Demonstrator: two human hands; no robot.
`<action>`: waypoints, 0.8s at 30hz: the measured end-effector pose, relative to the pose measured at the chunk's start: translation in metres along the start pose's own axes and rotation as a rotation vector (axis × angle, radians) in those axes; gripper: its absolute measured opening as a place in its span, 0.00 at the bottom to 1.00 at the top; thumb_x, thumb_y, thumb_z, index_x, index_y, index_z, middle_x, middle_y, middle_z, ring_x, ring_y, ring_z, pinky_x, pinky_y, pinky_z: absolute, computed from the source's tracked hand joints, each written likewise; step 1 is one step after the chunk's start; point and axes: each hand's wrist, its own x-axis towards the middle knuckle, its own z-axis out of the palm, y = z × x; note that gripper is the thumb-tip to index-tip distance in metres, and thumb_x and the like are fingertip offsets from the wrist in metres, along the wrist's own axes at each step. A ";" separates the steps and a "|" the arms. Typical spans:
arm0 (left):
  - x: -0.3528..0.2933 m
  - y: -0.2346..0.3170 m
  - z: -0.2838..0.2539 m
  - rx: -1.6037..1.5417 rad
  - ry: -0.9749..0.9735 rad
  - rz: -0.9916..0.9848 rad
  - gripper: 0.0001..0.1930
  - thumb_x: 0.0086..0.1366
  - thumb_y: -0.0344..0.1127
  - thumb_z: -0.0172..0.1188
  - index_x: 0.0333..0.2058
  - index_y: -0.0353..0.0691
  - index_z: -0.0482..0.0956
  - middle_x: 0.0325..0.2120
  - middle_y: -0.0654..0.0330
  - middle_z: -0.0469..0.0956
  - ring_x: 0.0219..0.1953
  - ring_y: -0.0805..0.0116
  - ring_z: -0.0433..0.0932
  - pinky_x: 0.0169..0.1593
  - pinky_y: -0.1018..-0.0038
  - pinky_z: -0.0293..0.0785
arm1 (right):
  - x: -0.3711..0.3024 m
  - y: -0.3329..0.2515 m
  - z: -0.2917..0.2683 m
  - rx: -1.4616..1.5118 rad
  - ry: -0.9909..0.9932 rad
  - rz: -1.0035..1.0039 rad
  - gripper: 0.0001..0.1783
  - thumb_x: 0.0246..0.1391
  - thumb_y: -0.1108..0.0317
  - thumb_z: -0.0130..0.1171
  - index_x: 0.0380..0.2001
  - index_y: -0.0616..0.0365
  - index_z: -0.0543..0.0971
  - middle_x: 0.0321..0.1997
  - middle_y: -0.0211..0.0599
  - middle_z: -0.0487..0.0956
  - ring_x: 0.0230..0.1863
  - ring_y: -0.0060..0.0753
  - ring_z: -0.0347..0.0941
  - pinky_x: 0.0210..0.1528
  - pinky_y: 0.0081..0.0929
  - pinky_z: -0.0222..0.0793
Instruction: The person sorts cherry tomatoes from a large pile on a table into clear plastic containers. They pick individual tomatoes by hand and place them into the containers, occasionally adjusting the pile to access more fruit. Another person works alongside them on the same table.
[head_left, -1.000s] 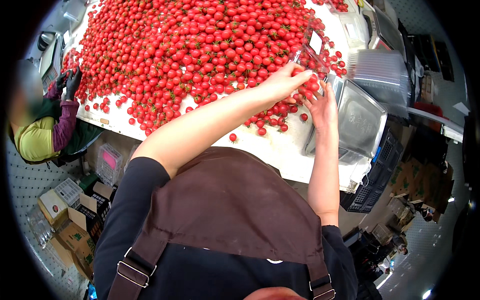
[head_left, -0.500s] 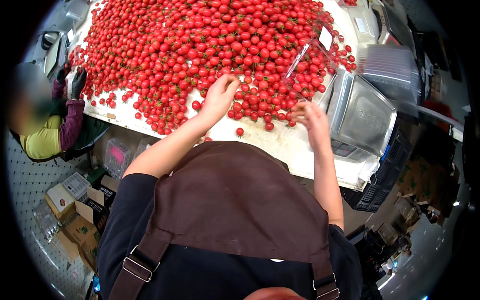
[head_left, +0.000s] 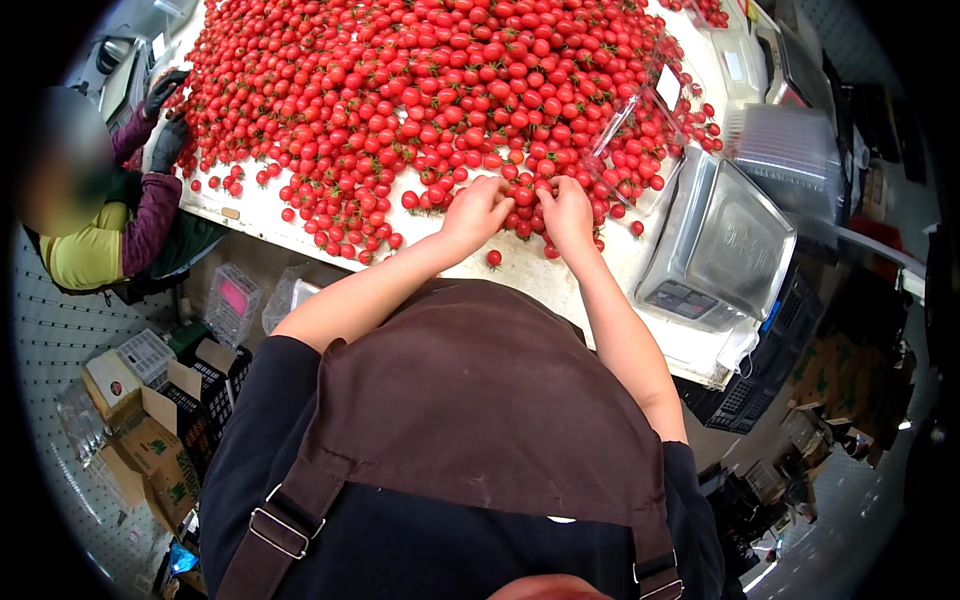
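A wide heap of red cherry tomatoes [head_left: 440, 90], many with green stems, covers the white table [head_left: 250, 215]. Both hands are at its near edge, close together. My left hand [head_left: 476, 214] has its thumb and fingers bent in a pinch at a tomato. Facing it, my right hand [head_left: 568, 214] pinches at the tomatoes from the other side; its fingertips partly cover what they touch. A few tomatoes lie between the two hands. One loose tomato [head_left: 494, 259] sits nearer me, below my left hand. To the right a clear plastic box [head_left: 612, 130] lies among the tomatoes.
A scale with a metal pan [head_left: 745, 240] stands at the table's right, before stacked clear plastic trays [head_left: 790, 155]. Black crates [head_left: 735, 400] are below that corner. At the left, a co-worker's gloved hand [head_left: 170, 140] is by the heap. Cardboard boxes [head_left: 155, 450] stand on the floor.
My right hand has moved left, away from the scale, to the tomatoes. My left hand has shifted right and slightly nearer me. The co-worker's hands have moved to the heap's edge.
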 end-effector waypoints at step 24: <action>0.009 -0.027 -0.022 0.456 0.321 0.343 0.12 0.57 0.32 0.64 0.41 0.43 0.80 0.37 0.58 0.71 0.43 0.57 0.72 0.45 0.60 0.69 | -0.002 -0.007 0.002 -0.505 -0.057 -0.242 0.11 0.49 0.63 0.68 0.29 0.61 0.82 0.36 0.45 0.78 0.42 0.51 0.73 0.44 0.43 0.72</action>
